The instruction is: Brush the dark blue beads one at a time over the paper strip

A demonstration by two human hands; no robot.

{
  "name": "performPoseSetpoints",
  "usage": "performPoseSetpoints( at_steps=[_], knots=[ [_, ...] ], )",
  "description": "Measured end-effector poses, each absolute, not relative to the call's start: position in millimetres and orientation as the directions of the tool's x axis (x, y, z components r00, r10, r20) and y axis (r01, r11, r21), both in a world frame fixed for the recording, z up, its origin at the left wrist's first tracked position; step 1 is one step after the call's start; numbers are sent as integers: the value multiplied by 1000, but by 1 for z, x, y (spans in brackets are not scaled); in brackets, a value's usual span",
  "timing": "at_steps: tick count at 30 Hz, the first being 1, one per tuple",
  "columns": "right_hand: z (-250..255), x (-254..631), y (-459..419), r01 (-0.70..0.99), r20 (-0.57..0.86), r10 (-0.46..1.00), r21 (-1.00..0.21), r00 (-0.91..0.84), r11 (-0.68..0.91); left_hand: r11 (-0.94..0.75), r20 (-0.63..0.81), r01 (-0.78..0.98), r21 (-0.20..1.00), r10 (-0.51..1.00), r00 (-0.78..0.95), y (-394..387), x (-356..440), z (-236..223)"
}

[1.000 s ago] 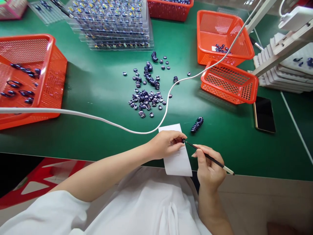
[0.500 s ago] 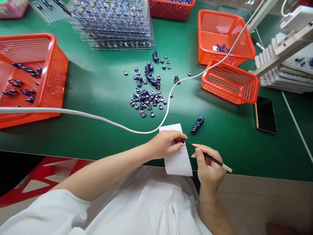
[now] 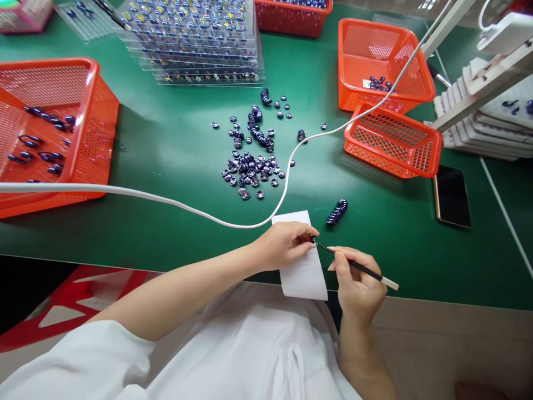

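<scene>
My left hand (image 3: 287, 244) is closed, pinching a small dark shiny piece (image 3: 313, 239) between thumb and fingertips above a white paper slip (image 3: 302, 278). In my right hand (image 3: 360, 280) is a thin black stick tool with a pale end (image 3: 368, 271), held like a pen. Its fine tip touches or nearly touches the small piece; which, I cannot tell. Beyond my hands lies a short row of dark glossy pieces (image 3: 336, 213). Farther off, a loose pile of similar dark blue pieces (image 3: 250, 166) spreads over the green table (image 3: 166, 144).
A white cable (image 3: 200, 215) crosses the table in front of my hands. Orange baskets stand at the left (image 3: 104, 133) and right (image 3: 345, 72), with a smaller basket (image 3: 391, 161) beside the latter. Stacked clear trays (image 3: 208, 80) are at the back; a phone (image 3: 453, 197) lies right.
My right hand and the stick tool have shifted very slightly to the right. My left hand keeps its pinch in nearly the same spot.
</scene>
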State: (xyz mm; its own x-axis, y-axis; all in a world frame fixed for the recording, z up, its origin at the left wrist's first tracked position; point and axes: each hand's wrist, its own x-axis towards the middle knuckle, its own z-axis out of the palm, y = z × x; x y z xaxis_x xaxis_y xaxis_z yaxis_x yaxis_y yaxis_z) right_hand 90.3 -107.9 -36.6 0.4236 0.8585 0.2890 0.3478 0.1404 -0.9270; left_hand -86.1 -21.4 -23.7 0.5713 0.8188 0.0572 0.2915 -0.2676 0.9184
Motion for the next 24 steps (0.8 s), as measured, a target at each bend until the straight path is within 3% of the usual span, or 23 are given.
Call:
performPoseSetpoints(
  at_steps=[18,21,24],
  knots=[
    [-38,92,-108,291,297,842,-940,450,176,-249,60,277,928,832,551,-19,-87,-21],
    [-36,92,-108,253,288,829,-950,480,183,-309,109,454,836,904,413,-11,-102,-11],
    [-35,92,-107,238,269,811,-957,519,166,-261,143,724,638,965,221,0,-127,0]
  ],
)
